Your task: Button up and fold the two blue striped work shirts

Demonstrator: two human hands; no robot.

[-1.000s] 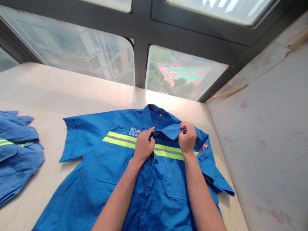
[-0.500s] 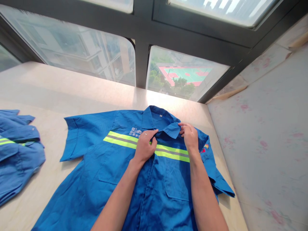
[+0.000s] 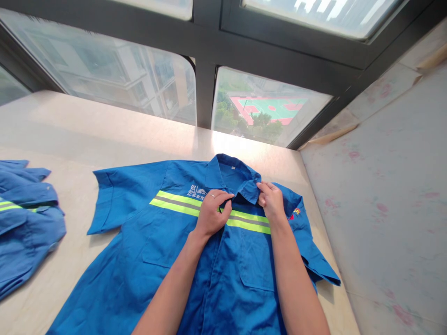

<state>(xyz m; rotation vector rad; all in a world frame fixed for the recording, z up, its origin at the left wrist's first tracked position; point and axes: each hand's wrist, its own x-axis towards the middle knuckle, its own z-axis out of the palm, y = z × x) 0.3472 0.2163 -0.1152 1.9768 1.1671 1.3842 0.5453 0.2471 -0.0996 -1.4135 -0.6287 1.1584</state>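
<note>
A blue short-sleeved work shirt (image 3: 139,232) with a yellow-and-grey reflective band lies spread out, its collar (image 3: 214,173) toward the window. White lettering and a logo mark one side of the chest. My left hand (image 3: 213,211), with a ring on one finger, is closed on the front edge of the shirt just below the collar opening. On the right collar point, my right hand (image 3: 271,201) pinches the cloth between thumb and fingers. The lower end of the shirt runs out of view beneath my forearms.
Another blue garment (image 3: 28,232) with a yellow stripe lies bunched at the left edge. Both rest on a pale sill-like surface (image 3: 80,139). Grey window frames (image 3: 206,88) rise behind it, and a flower-patterned wall (image 3: 384,186) borders the right side.
My right hand has shifted slightly left and down, drawing the right collar point with it. My left hand has moved a little to the right along the neckline.
</note>
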